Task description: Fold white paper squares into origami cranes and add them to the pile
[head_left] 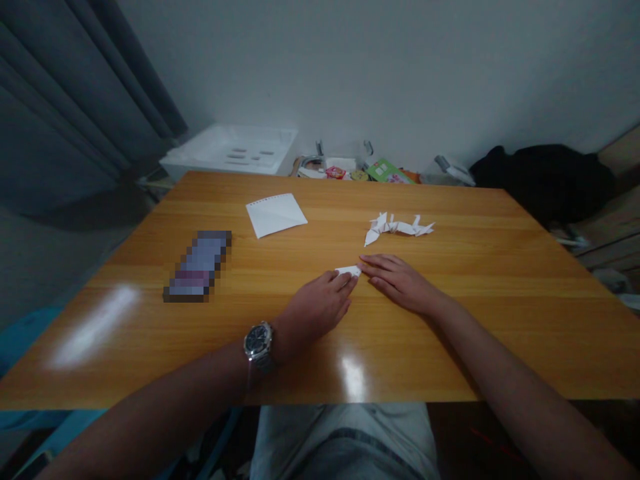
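Observation:
A small piece of folded white paper (pixel 347 270) lies on the wooden table (pixel 215 367) in front of me. My left hand (pixel 317 305), with a metal watch (pixel 258 340) on its wrist, holds the paper down against the tabletop, its fingers bent and close together. Part of the paper is hidden under those fingers. My right hand (pixel 401 283) rests flat with fingers stretched out, its fingertips at the paper's right end. Just beyond it stand several white origami figures (pixel 400 228) grouped closely in a row.
A sheet of white paper (pixel 277 215) with a perforated edge lies farther back. To the left is a blurred-out phone (pixel 198 267). Beyond the far edge are a white plastic tray (pixel 235 148), a green booklet (pixel 387 171) and a black cloth heap (pixel 543 177).

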{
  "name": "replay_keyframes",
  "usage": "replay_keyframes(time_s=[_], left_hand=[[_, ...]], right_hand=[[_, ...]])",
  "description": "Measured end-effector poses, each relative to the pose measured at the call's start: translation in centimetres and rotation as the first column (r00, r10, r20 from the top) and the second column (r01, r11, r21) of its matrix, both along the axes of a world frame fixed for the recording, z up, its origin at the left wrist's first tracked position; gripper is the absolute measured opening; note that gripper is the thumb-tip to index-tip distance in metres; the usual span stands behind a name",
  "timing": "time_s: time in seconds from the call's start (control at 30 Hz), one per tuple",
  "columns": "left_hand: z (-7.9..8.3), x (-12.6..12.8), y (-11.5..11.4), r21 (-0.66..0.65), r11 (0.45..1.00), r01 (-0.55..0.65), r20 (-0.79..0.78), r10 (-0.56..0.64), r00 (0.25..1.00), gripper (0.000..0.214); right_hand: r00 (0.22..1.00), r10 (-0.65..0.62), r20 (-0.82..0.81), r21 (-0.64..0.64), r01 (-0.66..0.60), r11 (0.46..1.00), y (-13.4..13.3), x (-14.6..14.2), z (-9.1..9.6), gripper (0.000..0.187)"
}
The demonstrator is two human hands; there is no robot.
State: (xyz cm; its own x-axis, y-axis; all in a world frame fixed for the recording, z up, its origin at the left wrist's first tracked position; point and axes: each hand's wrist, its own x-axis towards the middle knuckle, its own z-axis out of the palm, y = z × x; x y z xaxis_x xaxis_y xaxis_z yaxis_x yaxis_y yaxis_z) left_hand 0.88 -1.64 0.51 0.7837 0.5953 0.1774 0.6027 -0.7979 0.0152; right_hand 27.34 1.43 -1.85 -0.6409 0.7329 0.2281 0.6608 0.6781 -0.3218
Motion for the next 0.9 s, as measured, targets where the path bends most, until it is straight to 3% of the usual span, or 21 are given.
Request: replay_keyframes(time_s=[0.67, 0.9], left_hand=[[0.36, 0.1, -0.22, -0.027, 0.999, -0.04, 0.015, 0.04, 0.999, 0.042], [0.84, 0.16, -0.36, -0.013, 0.999, -0.039, -0.006, 0.038, 0.999, 0.04]], right_hand=[[0.995, -0.082, -0.053, 0.0, 0.082, 0.997, -0.11, -0.33, 0.22, 0.044], [0.997, -0.027, 0.071, 0.05, 0.023, 0.998, -0.65, -0.49, 0.62, 0.038]])
